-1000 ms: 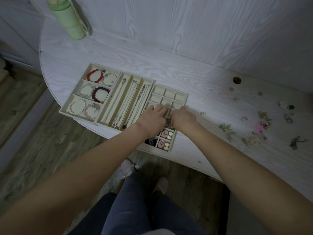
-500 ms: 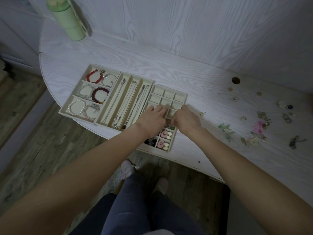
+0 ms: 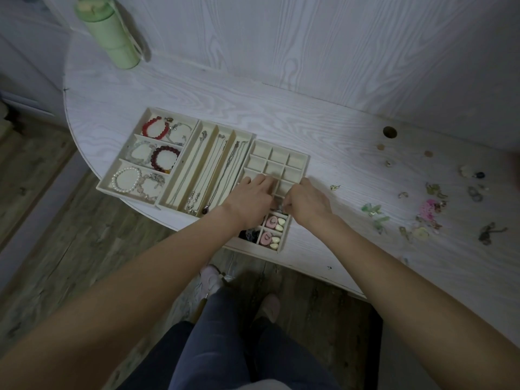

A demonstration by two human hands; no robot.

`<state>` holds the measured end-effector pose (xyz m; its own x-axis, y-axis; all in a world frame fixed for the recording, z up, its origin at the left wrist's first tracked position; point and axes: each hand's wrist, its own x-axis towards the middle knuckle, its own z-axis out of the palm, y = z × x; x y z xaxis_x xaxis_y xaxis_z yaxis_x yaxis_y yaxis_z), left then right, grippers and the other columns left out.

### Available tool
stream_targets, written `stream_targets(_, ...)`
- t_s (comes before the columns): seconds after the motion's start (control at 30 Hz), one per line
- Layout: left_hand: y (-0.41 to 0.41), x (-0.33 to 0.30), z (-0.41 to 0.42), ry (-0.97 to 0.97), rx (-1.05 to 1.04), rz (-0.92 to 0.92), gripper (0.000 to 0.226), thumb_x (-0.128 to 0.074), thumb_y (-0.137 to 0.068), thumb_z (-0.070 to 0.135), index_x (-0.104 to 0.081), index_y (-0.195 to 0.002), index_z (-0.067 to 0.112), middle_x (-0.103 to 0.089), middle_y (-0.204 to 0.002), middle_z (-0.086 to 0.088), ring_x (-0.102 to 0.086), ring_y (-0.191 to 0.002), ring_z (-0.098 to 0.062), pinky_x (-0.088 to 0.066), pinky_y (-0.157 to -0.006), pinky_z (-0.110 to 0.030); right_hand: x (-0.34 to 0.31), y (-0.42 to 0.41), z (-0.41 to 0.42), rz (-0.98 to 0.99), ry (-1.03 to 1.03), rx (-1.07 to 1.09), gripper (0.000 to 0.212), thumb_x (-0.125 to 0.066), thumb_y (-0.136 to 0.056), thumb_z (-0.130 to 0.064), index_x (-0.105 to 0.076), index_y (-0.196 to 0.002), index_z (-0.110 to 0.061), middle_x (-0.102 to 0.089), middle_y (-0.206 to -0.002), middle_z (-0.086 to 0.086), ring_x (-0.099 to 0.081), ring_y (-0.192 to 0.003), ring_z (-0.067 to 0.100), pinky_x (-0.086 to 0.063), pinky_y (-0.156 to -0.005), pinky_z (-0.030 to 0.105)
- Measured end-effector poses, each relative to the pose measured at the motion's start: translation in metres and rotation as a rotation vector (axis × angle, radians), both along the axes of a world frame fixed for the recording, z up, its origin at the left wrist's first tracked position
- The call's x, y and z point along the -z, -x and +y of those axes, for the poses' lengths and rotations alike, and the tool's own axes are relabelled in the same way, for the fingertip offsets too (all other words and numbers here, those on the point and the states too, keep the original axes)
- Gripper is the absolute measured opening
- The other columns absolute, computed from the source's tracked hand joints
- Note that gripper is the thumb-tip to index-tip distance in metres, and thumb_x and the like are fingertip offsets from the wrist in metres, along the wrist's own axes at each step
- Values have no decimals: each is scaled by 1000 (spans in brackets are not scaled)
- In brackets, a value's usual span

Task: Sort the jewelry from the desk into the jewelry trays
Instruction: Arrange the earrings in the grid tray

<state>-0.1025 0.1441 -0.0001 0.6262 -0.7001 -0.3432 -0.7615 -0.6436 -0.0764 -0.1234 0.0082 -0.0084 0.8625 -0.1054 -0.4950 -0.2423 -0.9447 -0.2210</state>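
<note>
Three cream jewelry trays sit side by side on the white desk. The left bracelet tray [image 3: 109, 184] holds bead and pearl bracelets. The middle tray [image 3: 209, 123] holds chain necklaces in long slots. The small-cell tray [image 3: 305, 161] on the right holds pink and cream earrings [image 3: 271, 222] in its near cells. My left hand [image 3: 247, 204] lies palm down over that tray's middle. My right hand [image 3: 305, 202] meets it there, fingertips pinched on a small silvery piece that is mostly hidden. Loose jewelry [image 3: 427, 206] is scattered on the desk to the right.
A green bottle [image 3: 112, 32] stands at the desk's far left corner by the wall. A round cable hole [image 3: 389, 132] is in the desk at right. The desk's curved front edge runs just below the trays, with wood floor and my legs beneath.
My right hand has edged slightly right and toward me over the small-cell tray. The left hand has stayed in place.
</note>
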Motion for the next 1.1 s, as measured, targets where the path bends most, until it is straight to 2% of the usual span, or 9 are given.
stream_targets(0.17,-2,1,6,43,-51,75,39,-54,-85,15,-60,-124,19,-32,-137,-7,-28,-127,-22,-30,-101,-34,3,1,0,-2,-9,15,20,-56,-91,-6,-66,-108,-9,-44,-124,10,-57,-102,28,-48,-82,34)
stream_targets(0.5,1,0,6,77,-76,102,38,-56,-84,13,-62,-121,17,-32,-137,-7,-29,-127,-23,-30,-102,-35,6,2,2,-32,-17,20,17,-57,-90,-7,-66,-105,-9,-46,-119,10,-56,-100,28,-47,-79,34)
stream_targets(0.6,1,-1,7,104,-107,138,42,-56,-84,12,-60,-125,17,-32,-137,-7,-30,-126,-23,-31,-105,-36,6,2,-3,-60,-92,60,16,-53,-91,-6,-68,-92,-9,-51,-116,9,-57,-97,27,-48,-75,34)
stream_targets(0.67,-1,-3,9,134,-153,185,44,-55,-84,11,-58,-128,17,-32,-137,-6,-30,-125,-23,-31,-103,-35,3,2,-10,-146,-181,120,21,-50,-92,-6,-70,-86,-11,-58,-113,9,-60,-94,27,-51,-76,36)
stream_targets(0.73,-1,-4,11,158,-185,226,48,-55,-84,10,-56,-131,21,-33,-137,-6,-31,-125,-23,-30,-102,-33,-3,5,-16,-225,-228,170,24,-49,-93,-6,-72,-91,-12,-61,-113,11,-61,-97,24,-53,-80,39)
stream_targets(0.83,-1,-7,9,172,-218,244,50,-54,-83,9,-55,-132,20,-35,-133,-6,-31,-125,-23,-29,-102,-32,-9,11,-25,-240,-261,174,25,-47,-95,-6,-72,-97,-9,-66,-112,9,-57,-109,21,-52,-84,42)
stream_targets(0.93,0,-10,2,240,-263,269,46,-52,-85,7,-57,-129,21,-38,-128,-6,-32,-123,-24,-31,-105,-36,-9,19,-35,-233,-263,199,25,-46,-94,-3,-71,-95,-1,-70,-103,12,-64,-97,29,-54,-82,46)
stream_targets(1.03,1,-14,-14,285,-291,252,35,-52,-89,11,-60,-123,13,-40,-131,-7,-35,-122,-25,-33,-102,-37,-8,28,-49,-225,-267,246,26,-46,-96,-4,-71,-102,-5,-69,-107,10,-64,-95,27,-53,-85,39)
stream_targets(1.1,2,-17,-28,315,-301,269,34,-51,-92,13,-58,-126,13,-41,-133,-9,-36,-124,-26,-34,-101,-36,-7,35,-59,-233,-263,267,26,-47,-97,-8,-69,-110,-8,-64,-119,10,-61,-105,24,-47,-90,32)
